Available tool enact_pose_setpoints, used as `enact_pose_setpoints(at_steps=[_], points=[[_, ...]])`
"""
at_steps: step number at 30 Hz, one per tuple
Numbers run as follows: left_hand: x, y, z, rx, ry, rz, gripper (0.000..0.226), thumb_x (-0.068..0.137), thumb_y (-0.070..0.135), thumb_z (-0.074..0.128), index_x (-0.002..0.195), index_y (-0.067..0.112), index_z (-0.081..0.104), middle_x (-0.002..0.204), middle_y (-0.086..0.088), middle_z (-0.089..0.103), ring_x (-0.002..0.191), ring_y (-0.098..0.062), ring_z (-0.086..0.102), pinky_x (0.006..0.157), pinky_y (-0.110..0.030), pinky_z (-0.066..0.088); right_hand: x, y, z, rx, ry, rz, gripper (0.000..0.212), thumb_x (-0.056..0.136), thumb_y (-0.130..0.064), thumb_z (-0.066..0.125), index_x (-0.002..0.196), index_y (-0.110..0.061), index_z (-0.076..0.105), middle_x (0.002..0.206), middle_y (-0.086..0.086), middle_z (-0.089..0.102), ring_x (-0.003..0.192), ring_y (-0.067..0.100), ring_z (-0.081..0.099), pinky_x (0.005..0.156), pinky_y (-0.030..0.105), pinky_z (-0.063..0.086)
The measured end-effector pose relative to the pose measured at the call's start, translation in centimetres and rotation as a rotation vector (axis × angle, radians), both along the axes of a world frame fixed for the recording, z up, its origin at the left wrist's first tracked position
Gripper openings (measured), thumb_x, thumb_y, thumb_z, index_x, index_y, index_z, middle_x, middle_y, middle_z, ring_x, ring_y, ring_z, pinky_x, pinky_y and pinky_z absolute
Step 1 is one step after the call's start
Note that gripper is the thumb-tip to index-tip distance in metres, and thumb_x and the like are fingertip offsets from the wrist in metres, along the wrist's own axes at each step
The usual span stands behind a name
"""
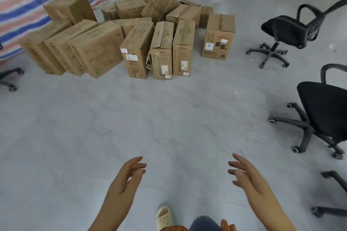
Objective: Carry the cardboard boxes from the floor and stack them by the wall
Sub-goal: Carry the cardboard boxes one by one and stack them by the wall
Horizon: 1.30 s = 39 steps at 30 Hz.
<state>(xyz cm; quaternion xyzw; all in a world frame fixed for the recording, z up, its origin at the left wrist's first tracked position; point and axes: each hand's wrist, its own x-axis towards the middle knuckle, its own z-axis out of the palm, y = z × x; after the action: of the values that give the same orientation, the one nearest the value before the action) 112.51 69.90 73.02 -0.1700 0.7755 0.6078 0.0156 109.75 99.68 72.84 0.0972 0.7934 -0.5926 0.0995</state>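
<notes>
Several brown cardboard boxes stand in a cluster on the grey tiled floor ahead of me. A row of large boxes (95,48) leans at the left. Three narrow upright boxes (162,52) stand in the middle, and a single taller box (218,36) stands apart at the right. More boxes (159,4) lie tumbled behind them. My left hand (125,180) and my right hand (247,176) reach forward low in the view, palms facing each other, fingers relaxed, holding nothing. Both are well short of the boxes.
A striped red, white and blue tarp (24,2) hangs behind the boxes at the left. Black office chairs (289,32) (323,110) stand along the right side, and a chair base (9,77) pokes in at the left edge. Bare floor tiles (169,114) lie between me and the boxes.
</notes>
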Motion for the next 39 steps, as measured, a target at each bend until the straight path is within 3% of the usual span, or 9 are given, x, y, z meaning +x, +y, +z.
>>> enact_pose_setpoints(at_steps=[3,5,8,10,13,17,23,32,39], points=[[-6.1,-1.0,0.6,-0.008,-0.01,-0.038,0.029,0.088,0.031,0.049,0.115,0.032,0.059,0.11,0.013,0.067,0.1,-0.004,0.064,0.096,-0.041,0.046,-5.3,-0.9,0.2,0.01,-0.023,-0.01,0.052,0.071,-0.06,0.047,0.122,-0.048,0.052,0.114,-0.021,0.064,0.107,0.004,0.061,0.099,0.044,0.047],[-9.9,-1.0,0.7,-0.018,-0.027,-0.053,0.034,0.083,0.037,0.049,0.114,0.032,0.059,0.111,0.013,0.067,0.099,-0.003,0.065,0.095,-0.042,0.047,-8.8,-1.0,0.0,0.018,-0.031,-0.034,0.046,0.075,-0.055,0.048,0.121,-0.047,0.051,0.115,-0.018,0.064,0.108,0.005,0.061,0.099,0.044,0.047],[-16.9,-0.9,-0.1,-0.019,-0.041,-0.057,0.026,0.094,0.019,0.049,0.114,0.032,0.06,0.111,0.014,0.067,0.099,-0.003,0.065,0.096,-0.044,0.048,-15.5,-0.7,-0.7,0.026,-0.057,-0.049,0.031,0.09,-0.036,0.048,0.119,-0.048,0.049,0.118,-0.015,0.062,0.11,0.009,0.059,0.102,0.047,0.045],[-22.0,-0.4,-0.5,-0.031,-0.036,-0.038,0.029,0.096,0.013,0.048,0.114,0.033,0.059,0.11,0.015,0.067,0.099,-0.003,0.065,0.097,-0.044,0.047,-20.6,-0.3,-0.8,0.031,-0.057,-0.034,0.033,0.088,-0.039,0.047,0.12,-0.046,0.049,0.119,-0.015,0.061,0.111,0.01,0.059,0.102,0.047,0.045],[-29.5,1.0,-0.9,-0.014,-0.007,0.03,0.028,0.096,0.014,0.049,0.114,0.032,0.06,0.109,0.014,0.067,0.099,-0.002,0.065,0.099,-0.045,0.045,-29.0,1.2,-0.7,0.027,-0.035,-0.014,0.043,0.08,-0.049,0.046,0.122,-0.045,0.051,0.116,-0.017,0.063,0.109,0.007,0.06,0.101,0.045,0.046],[-38.9,3.3,-0.2,0.013,0.025,0.101,0.026,0.094,0.019,0.049,0.113,0.03,0.06,0.108,0.012,0.069,0.097,-0.005,0.066,0.098,-0.05,0.045,-40.2,3.4,0.5,0.02,-0.004,0.026,0.032,0.09,-0.034,0.05,0.121,-0.044,0.054,0.111,-0.023,0.064,0.106,0.004,0.061,0.099,0.045,0.047],[-51.2,4.6,-0.4,0.022,-0.011,0.126,0.029,0.095,0.011,0.048,0.113,0.03,0.061,0.108,0.011,0.069,0.098,-0.007,0.066,0.099,-0.05,0.045,-54.7,4.4,1.5,0.045,0.004,0.108,0.045,0.075,-0.057,0.048,0.119,-0.051,0.052,0.114,-0.029,0.061,0.107,0.002,0.06,0.098,0.041,0.047],[-72.5,1.9,-2.8,0.005,-0.024,0.114,0.027,0.096,0.011,0.048,0.111,0.03,0.06,0.102,0.003,0.07,0.098,-0.009,0.066,0.098,-0.049,0.046,-74.4,2.6,-1.7,0.035,-0.033,0.039,0.033,0.094,-0.027,0.051,0.121,-0.046,0.053,0.113,-0.02,0.065,0.107,0.005,0.061,0.1,0.044,0.046],[-92.2,-0.8,-1.3,-0.056,-0.004,-0.064,0.027,0.096,0.015,0.051,0.111,0.036,0.059,0.107,0.02,0.066,0.102,-0.004,0.063,0.092,-0.032,0.048,-90.6,0.4,-0.4,0.048,-0.024,-0.021,0.031,0.092,-0.032,0.051,0.12,-0.046,0.053,0.113,-0.016,0.064,0.106,0.005,0.061,0.099,0.045,0.047]])
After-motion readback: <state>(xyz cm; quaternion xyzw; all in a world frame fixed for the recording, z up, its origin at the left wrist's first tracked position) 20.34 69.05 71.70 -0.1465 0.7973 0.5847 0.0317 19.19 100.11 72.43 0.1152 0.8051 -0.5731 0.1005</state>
